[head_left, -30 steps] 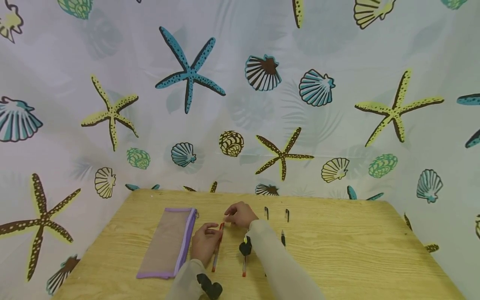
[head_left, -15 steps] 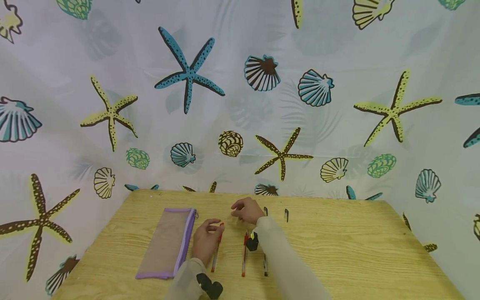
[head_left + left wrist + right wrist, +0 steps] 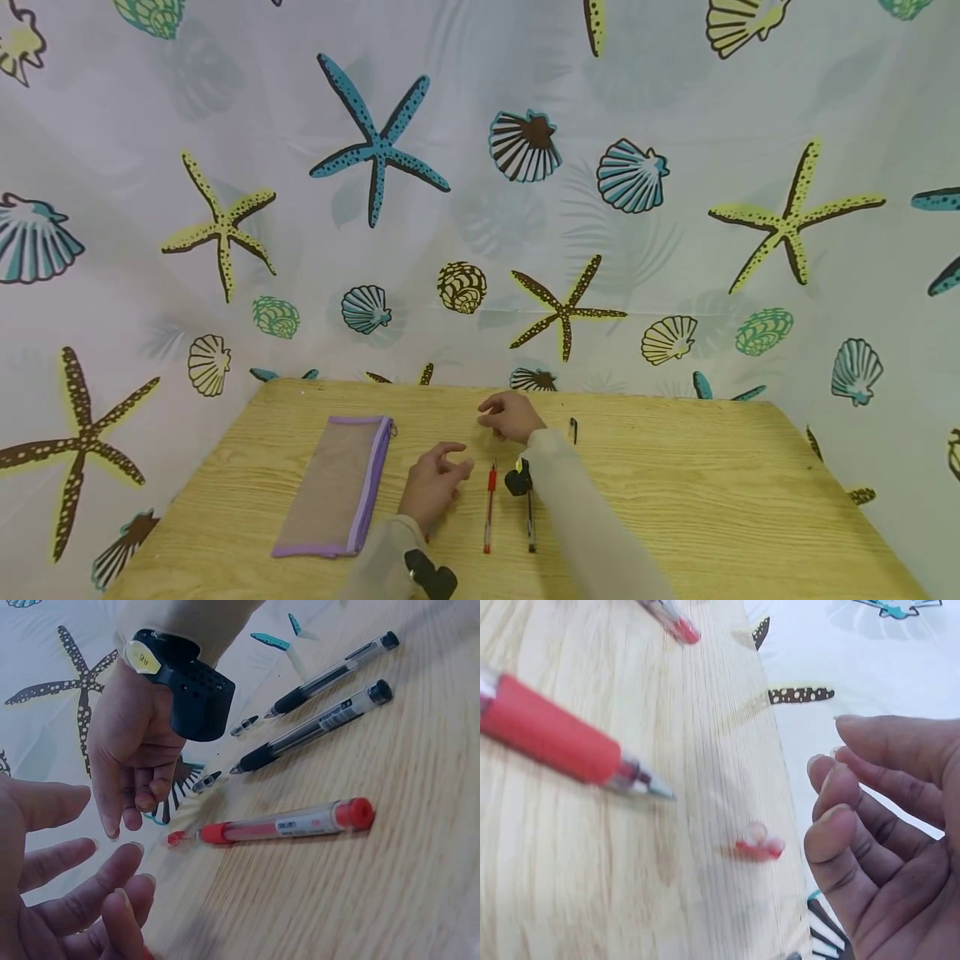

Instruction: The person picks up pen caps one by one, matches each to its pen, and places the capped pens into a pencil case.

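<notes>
1. Head: On the wooden desk (image 3: 712, 500), the red pen (image 3: 490, 510) lies uncapped, its nib facing away from the person. The left hand (image 3: 435, 490) is near it, on its left, with a wide grip, thumb parted from the fingers. The right hand (image 3: 512, 418) is beyond the nib and slightly to the right, fingers bent.
2. Head: A purple-edged pouch (image 3: 330, 492) lies farther left of the red pen. To the red pen's right is a black pen (image 3: 532, 529), partly hidden by the right arm and its wrist camera (image 3: 517, 479).
3. Left wrist: A red cap (image 3: 175, 838) lies just past the red pen's nib. Beyond the red pen, the black pen and another black pen (image 3: 330, 675) lie side by side, each with a black cap (image 3: 206, 781) near its tip.
4. Right wrist: The right hand's grip is narrow, its bent fingers holding nothing, past the red pen's nib. The red cap, blurred, sits between the two. A second red pen (image 3: 673, 621) shows partly, apart from the first.
</notes>
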The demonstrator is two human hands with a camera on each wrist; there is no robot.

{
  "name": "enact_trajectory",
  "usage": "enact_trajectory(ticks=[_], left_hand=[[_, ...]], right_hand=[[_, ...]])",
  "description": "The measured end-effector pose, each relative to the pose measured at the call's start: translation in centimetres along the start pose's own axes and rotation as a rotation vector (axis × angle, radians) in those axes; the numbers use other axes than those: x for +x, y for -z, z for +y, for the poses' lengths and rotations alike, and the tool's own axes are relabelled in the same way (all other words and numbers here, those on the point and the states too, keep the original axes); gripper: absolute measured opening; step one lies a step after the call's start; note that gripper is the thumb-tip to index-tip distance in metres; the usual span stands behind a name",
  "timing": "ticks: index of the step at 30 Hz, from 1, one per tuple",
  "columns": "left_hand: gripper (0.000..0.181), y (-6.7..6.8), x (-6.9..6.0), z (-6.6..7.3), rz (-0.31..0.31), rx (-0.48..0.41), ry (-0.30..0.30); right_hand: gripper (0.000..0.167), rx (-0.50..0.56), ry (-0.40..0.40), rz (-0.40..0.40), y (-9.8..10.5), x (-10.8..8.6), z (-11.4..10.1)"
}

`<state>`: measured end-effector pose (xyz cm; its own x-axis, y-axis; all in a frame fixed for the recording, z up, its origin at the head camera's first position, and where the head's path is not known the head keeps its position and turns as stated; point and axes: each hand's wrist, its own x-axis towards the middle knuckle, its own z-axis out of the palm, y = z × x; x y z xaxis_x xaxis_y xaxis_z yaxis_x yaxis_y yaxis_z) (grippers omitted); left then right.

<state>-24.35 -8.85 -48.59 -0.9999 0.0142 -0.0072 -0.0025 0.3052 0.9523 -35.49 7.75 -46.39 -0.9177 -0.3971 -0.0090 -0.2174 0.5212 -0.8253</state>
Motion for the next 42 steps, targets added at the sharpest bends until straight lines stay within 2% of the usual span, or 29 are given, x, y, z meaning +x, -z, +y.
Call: enact_trajectory(ticks=[4,14,24,32,42], left_hand=[[0.044,-0.3,-0.1,0.1,-0.042,0.032,0.018],[0.047,-1.0,-0.7,0.4,-0.099,0.036,0.039],[0.047,-2.0,-0.4,-0.5,-0.114,0.026,0.074],[0.047,-2.4,-0.9,-0.3,-0.084,0.076,0.122],[0.048,-3.3,-1.0,0.2,-0.001,0.245,0.152]], right_hand=[[0.028,0.004,-0.006,0.019,0.5,-0.1,0.5],[0.029,0.006,-0.067,0.054,1.3,-0.1,1.8],[0.026,0.006,-0.11,0.067,1.4,0.1,2.5],[0.029,0.005,-0.134,0.054,1.4,0.6,3.0],[0.031,0.068,-0.144,0.051,0.8,1.3,3.7]])
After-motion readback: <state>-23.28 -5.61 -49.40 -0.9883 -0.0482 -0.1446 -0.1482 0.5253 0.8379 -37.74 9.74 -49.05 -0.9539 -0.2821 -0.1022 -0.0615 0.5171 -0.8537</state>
